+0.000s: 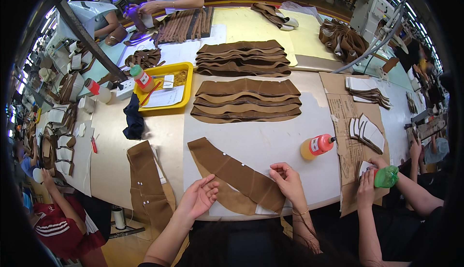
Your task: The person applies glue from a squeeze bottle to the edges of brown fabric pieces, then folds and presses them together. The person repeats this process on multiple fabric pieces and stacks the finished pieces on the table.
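Nearest are the left hand (199, 199) and the right hand (290, 185), two in all. The left one is palm up, its fingers loosely bent and a little apart, by the left side of one curved brown piece (237, 168). The right one is over the right end of that piece; its thumb and first finger are close, but I can't tell if they pinch it. The piece lies on one white sheet (256, 135) on the desk (108, 143), close to the near edge. One more brown strip (144, 172), on the left, hangs over that edge. Two brown stacks (246, 88) sit farther away, with a wide band of white sheet before them, so hands have room to move. One red and yellow bottle (315, 146) is on the right, and one yellow tray (188, 83) is far left
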`<state>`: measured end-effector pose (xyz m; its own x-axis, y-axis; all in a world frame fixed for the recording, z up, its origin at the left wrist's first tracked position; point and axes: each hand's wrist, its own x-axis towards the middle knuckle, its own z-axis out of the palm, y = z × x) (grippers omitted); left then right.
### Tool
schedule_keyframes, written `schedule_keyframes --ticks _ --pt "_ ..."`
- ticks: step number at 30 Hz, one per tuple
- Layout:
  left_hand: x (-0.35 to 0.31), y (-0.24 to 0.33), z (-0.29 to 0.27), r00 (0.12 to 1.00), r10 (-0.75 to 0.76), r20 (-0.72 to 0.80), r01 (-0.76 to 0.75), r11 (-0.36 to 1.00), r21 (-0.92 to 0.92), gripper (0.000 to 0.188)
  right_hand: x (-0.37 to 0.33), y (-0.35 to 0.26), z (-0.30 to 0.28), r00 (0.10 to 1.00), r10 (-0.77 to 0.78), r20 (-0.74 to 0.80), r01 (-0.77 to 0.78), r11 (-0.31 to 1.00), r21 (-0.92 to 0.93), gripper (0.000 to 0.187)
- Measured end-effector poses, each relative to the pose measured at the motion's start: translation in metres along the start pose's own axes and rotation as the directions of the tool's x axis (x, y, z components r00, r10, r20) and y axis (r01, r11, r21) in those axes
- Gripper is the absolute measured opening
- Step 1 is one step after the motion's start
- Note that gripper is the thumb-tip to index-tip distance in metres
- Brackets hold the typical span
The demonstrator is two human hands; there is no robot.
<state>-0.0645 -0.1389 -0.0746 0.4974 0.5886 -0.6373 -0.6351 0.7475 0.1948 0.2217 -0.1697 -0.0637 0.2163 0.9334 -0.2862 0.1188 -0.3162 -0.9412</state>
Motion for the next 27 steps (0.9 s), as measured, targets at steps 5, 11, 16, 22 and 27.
schedule_keyframes --ticks 5,11,16,22,27 --pt "-0.003 -0.002 0.005 0.970 0.243 -0.001 -0.203 0.812 0.547 0.028 -0.008 -0.010 -0.004 0.999 -0.020 -0.026 0.017 0.994 -0.106 0.025" --pt "0.029 -0.009 0.091 0.702 0.169 0.692 -0.610 -0.358 0.706 0.021 0.000 0.005 -0.023 0.998 0.002 -0.069 0.000 1.000 0.023 0.024" --pt "0.095 -0.068 0.123 0.511 -0.393 0.764 -0.822 -0.483 0.302 0.041 0.000 0.000 -0.031 0.994 0.036 -0.102 0.005 0.926 0.378 0.021" --pt "0.095 -0.082 0.129 0.685 -0.541 0.487 -0.728 -0.537 0.427 0.043 -0.016 0.021 -0.055 0.965 0.150 -0.214 -0.027 0.873 0.488 0.021" --pt "0.072 -0.016 0.166 0.919 -0.127 0.372 -0.389 -0.153 0.908 0.034 -0.019 0.022 -0.057 0.985 0.147 -0.093 -0.074 0.839 0.539 0.031"
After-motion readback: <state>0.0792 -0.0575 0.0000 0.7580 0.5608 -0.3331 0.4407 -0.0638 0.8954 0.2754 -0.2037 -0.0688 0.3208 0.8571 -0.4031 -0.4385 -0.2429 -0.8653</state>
